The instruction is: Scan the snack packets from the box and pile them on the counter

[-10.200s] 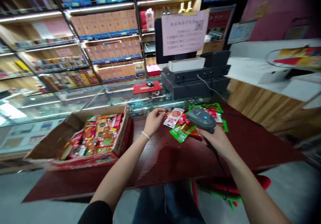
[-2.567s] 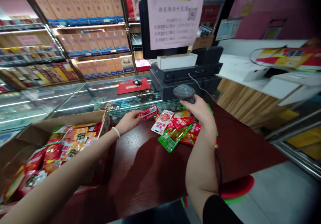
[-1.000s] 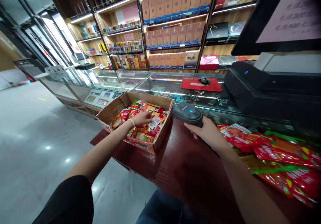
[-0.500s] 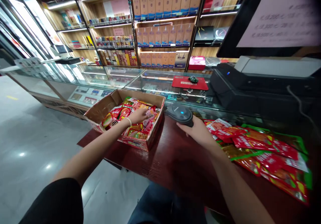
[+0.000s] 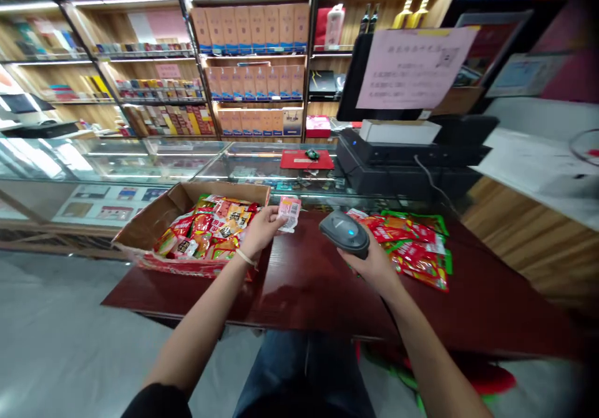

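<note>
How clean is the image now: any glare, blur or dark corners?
In the head view, bright streaks cross the clear glass display counter; same view, writing on the pink rectangular paper sign is blurred, as is print on the flat pink packet in the left hand; same view, dark right corners.

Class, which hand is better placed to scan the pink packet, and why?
Probably the right hand: it grips the scanner, its head end towards the pink packet in the left hand.

The pink-and-white snack packet (image 5: pixel 288 211) (barcode showing) is held left of the dark-grey barcode scanner (image 5: pixel 345 233), blue light lit.
</note>
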A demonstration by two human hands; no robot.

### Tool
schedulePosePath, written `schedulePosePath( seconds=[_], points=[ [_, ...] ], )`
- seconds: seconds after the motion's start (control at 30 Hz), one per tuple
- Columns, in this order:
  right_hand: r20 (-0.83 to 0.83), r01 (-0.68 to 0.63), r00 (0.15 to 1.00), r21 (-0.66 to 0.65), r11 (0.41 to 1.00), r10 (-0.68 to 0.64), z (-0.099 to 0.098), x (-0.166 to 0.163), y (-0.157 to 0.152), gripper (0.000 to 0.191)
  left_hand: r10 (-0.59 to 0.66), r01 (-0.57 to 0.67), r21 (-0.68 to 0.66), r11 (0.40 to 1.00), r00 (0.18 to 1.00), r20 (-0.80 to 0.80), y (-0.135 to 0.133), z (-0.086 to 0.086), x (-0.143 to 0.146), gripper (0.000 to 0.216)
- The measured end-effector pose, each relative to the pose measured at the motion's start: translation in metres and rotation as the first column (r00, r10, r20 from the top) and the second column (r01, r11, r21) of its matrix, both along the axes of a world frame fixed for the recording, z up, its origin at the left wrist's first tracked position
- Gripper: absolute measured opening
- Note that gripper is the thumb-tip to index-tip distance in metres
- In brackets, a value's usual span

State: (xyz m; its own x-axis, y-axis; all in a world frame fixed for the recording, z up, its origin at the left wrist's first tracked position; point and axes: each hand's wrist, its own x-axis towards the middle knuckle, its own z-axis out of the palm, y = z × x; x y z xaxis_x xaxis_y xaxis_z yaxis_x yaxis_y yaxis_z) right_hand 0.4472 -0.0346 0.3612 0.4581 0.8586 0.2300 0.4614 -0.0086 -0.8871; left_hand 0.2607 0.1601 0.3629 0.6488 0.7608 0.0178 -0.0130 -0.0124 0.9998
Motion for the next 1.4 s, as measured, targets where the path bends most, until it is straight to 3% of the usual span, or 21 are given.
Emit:
schedulePosePath(
  seconds=[0.2,0.47,0.6,0.7,0.8,0.9,0.97,1.1,1.2,1.3,1.4],
  points=[
    [-0.029,0.026,0.999,-0.024,0.999,-0.027,-0.003,0.005,-0.041,0.043,0.076,-0.062,-0.088,0.994,0.985,0.158,-0.052,-0.023,0.034,0.046],
    [-0.125,0.133,0.983,-0.025,0.991,-0.135,-0.021,0.016,-0.055,0.042,-0.001,0.028,-0.181,0.983,0.989,0.15,-0.045,-0.047,0.059,0.045],
    [-0.257,0.23,0.935,-0.083,0.97,-0.244,-0.034,0.021,-0.047,0.038,0.067,-0.068,0.027,0.997,0.997,0.034,-0.025,-0.076,0.067,0.036],
    [-0.34,0.251,0.899,-0.117,0.961,-0.276,-0.039,0.027,-0.042,0.037,0.214,-0.169,0.36,0.918,0.973,-0.089,-0.009,-0.102,0.076,0.028],
    [-0.372,0.251,0.885,-0.127,0.96,-0.281,-0.04,0.033,-0.039,0.04,0.166,0.006,0.578,0.816,0.955,-0.246,-0.002,-0.131,0.09,0.04],
    [-0.394,0.23,0.882,-0.124,0.965,-0.261,-0.043,0.036,-0.035,0.044,0.065,0.24,0.626,0.742,0.903,-0.424,-0.001,-0.152,0.107,0.055],
    [-0.402,0.208,0.884,-0.119,0.971,-0.239,-0.046,0.037,-0.033,0.044,0.064,0.286,0.635,0.718,0.881,-0.469,0.0,-0.159,0.119,0.059],
    [-0.393,0.195,0.89,-0.125,0.973,-0.229,-0.05,0.038,-0.027,0.04,0.022,0.29,0.617,0.732,0.894,-0.447,0.005,-0.161,0.137,0.057],
    [-0.39,0.204,0.888,-0.144,0.968,-0.245,-0.05,0.039,-0.023,0.04,-0.009,0.23,0.591,0.773,0.936,-0.353,0.002,-0.153,0.138,0.054],
    [-0.391,0.216,0.88,-0.174,0.961,-0.268,-0.047,0.041,-0.017,0.043,0.021,0.143,0.555,0.819,0.961,-0.277,-0.011,-0.126,0.129,0.052],
    [-0.39,0.234,0.877,-0.159,0.959,-0.279,-0.042,0.041,-0.008,0.043,0.015,0.109,0.569,0.815,0.978,-0.208,-0.026,-0.078,0.11,0.042]
  ],
)
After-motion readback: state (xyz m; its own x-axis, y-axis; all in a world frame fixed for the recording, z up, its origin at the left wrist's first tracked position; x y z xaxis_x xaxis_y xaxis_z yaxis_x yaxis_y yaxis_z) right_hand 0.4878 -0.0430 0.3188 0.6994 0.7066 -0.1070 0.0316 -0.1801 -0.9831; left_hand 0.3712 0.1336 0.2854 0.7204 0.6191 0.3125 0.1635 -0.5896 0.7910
